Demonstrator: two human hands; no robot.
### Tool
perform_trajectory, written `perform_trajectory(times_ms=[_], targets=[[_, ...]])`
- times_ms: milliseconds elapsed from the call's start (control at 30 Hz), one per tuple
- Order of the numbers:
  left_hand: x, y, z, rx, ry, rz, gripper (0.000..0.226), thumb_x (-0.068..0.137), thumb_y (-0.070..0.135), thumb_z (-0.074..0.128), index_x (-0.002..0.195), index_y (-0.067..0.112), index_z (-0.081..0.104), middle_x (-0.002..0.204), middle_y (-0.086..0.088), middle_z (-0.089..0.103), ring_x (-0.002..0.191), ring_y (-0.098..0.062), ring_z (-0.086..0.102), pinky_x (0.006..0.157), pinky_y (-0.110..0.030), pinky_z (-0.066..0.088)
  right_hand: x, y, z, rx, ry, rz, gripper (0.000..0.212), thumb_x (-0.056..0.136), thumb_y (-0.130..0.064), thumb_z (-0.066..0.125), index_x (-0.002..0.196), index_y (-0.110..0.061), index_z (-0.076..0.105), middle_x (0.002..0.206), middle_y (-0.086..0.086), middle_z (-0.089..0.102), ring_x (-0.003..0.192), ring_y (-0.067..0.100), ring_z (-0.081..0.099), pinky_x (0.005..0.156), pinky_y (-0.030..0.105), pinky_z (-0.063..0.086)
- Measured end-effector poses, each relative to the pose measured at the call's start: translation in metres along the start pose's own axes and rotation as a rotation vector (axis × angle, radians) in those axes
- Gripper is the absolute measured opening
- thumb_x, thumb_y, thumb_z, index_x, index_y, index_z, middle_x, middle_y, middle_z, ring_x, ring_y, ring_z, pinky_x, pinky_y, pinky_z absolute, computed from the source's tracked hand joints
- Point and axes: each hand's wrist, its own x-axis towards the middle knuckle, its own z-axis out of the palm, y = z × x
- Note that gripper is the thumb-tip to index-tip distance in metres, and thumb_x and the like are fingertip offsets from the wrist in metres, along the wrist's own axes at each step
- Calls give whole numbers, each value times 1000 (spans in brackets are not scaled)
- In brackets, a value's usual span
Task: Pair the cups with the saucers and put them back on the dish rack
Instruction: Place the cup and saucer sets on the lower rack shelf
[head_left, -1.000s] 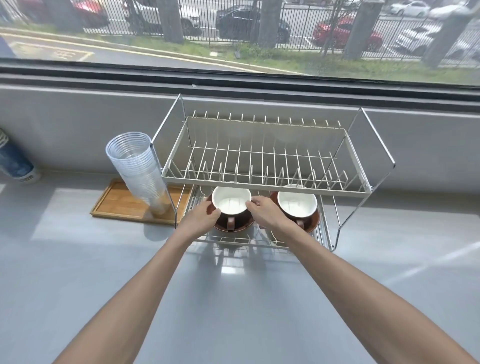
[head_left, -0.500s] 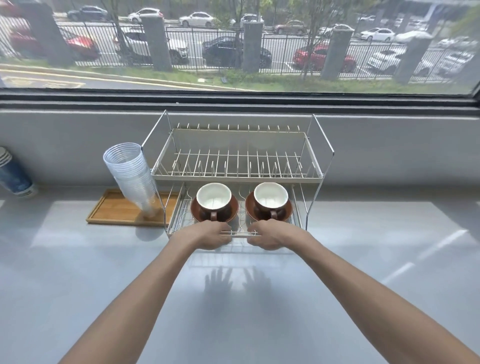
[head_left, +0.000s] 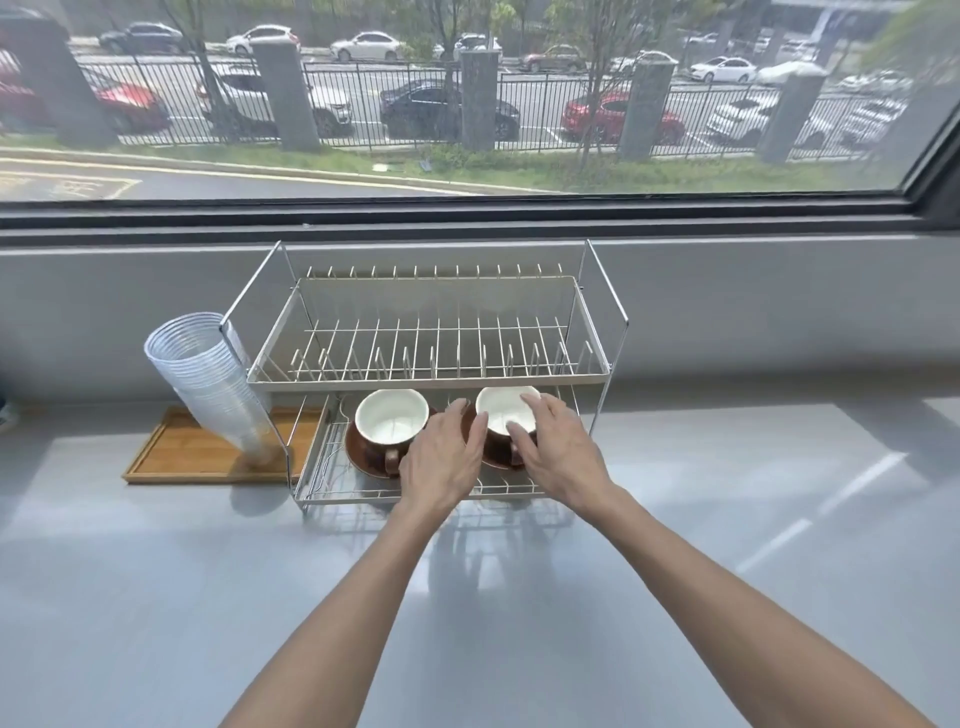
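Observation:
A two-tier wire dish rack (head_left: 426, 383) stands on the grey counter under the window. On its lower tier sit two brown cups with white insides, each on a brown saucer. The left cup (head_left: 390, 423) rests on its saucer (head_left: 362, 458), handle toward me, untouched. My hands flank the right cup (head_left: 503, 408) on its saucer (head_left: 493, 457). My left hand (head_left: 441, 460) lies against the cup's left side with fingers spread. My right hand (head_left: 558, 452) has thumb and fingers on the cup's right rim. The upper tier holds nothing.
A tilted stack of clear plastic cups (head_left: 208, 374) leans on a wooden tray (head_left: 176, 457) just left of the rack. The grey wall and window sill run close behind the rack. Grey counter (head_left: 727, 519) stretches to the right and toward me.
Both hands left the left cup and saucer, drew back to the rack's front edge, then moved right onto the right cup. The view has tilted up.

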Motion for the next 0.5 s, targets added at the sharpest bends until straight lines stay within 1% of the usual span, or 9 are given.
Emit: perform_trajectory(times_ms=[67,167,233,300,367,433,500], targets=[[6,2,11,-143,20,-95,59,99,60,30,145,25,43,142,-7,56,128,-31,54,100,-46,40,12,6,8,125,66,78,54,101,-43,43,147,-15,40,151,9,43,140,29,37,113,42,32],[19,2,26,-216,6,-195,62,100,57,32,148,19,42,141,-13,57,129,-33,53,103,-44,38,29,14,20,237,85,196,55,101,-43,41,145,-9,42,145,14,49,138,32,39,113,43,31],[28,3,32,-264,-13,-262,61,100,55,34,147,19,42,142,-13,56,130,-34,52,104,-44,38,37,20,27,284,45,261,57,101,-43,39,147,-10,38,149,15,46,140,31,36,115,44,29],[38,3,38,-389,-39,-359,60,99,55,37,146,18,43,144,-10,55,130,-32,51,107,-43,41,42,25,34,316,22,295,56,102,-41,38,149,-11,35,151,16,43,142,31,34,116,44,28],[48,1,43,-526,-67,-437,62,96,57,42,145,18,44,143,-7,55,128,-31,52,106,-48,45,47,28,40,333,23,313,54,103,-38,36,150,-11,33,153,16,39,143,30,31,116,45,27],[54,0,48,-590,-82,-476,63,93,57,48,143,19,45,140,-6,56,126,-30,53,103,-50,49,51,29,43,354,23,356,55,104,-36,33,153,-12,28,156,16,34,146,30,28,118,44,24],[59,-4,53,-598,-89,-485,62,90,55,54,141,21,46,136,-6,58,122,-29,55,101,-50,51,55,31,45,387,19,404,54,105,-33,31,154,-12,26,157,16,32,147,31,28,119,43,22]])
